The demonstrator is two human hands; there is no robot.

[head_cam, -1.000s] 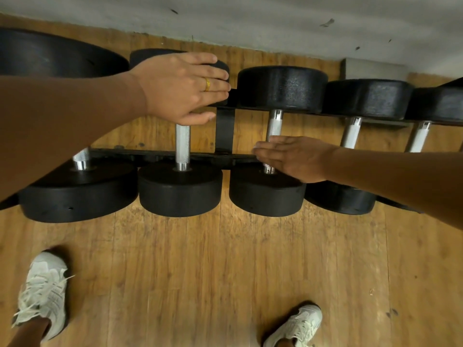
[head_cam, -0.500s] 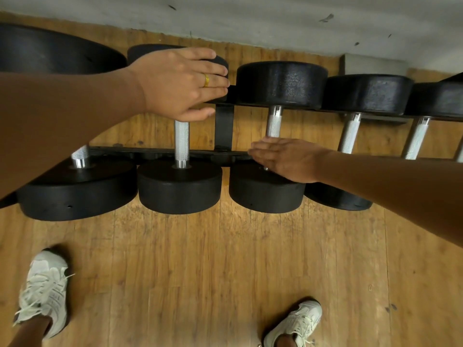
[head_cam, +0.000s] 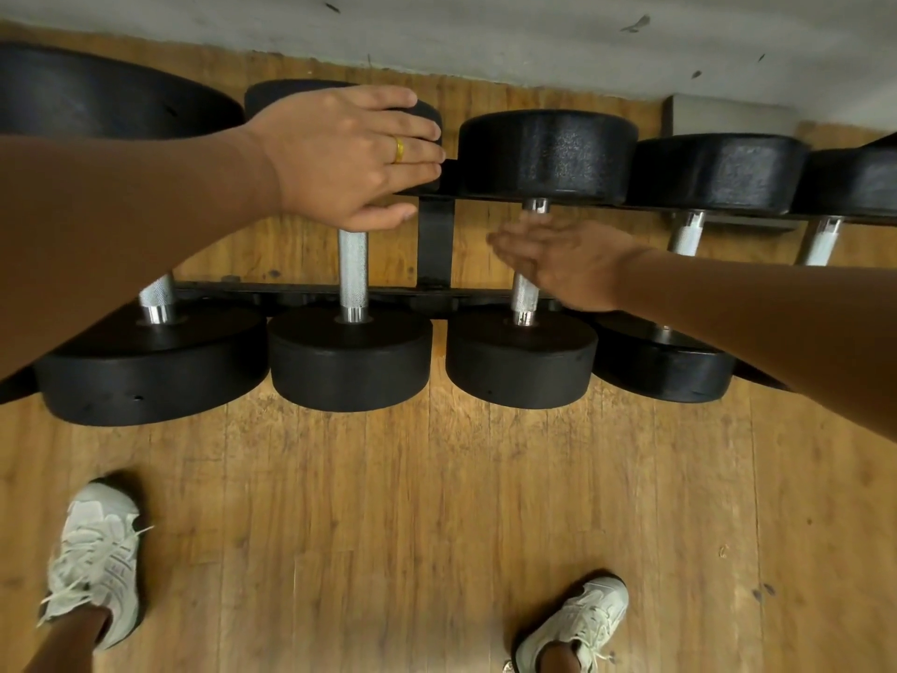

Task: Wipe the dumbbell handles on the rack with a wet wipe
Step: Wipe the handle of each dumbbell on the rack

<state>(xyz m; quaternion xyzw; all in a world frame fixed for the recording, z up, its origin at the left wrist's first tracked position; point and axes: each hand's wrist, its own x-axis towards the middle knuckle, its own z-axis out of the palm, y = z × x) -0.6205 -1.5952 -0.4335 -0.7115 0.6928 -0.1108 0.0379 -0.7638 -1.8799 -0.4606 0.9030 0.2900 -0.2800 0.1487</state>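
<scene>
Several black dumbbells lie across a low black rack (head_cam: 435, 240), their knurled steel handles pointing away from me. My left hand (head_cam: 349, 153) rests flat on the far head of the second dumbbell, above its bare handle (head_cam: 353, 269); a gold ring is on one finger. My right hand (head_cam: 568, 259) lies over the upper part of the third dumbbell's handle (head_cam: 524, 298), fingers straight and blurred by motion. No wipe shows; anything under the palm is hidden.
The rack stands on a wooden floor against a grey wall (head_cam: 485, 31). More dumbbells continue to the right (head_cam: 684, 235), and a larger one sits at the left (head_cam: 155, 298). My white shoes (head_cam: 97, 561) (head_cam: 577, 624) stand on the floor in front.
My right hand has slid along the third handle from its near end toward the far head. My left hand has stayed on the second dumbbell's far head.
</scene>
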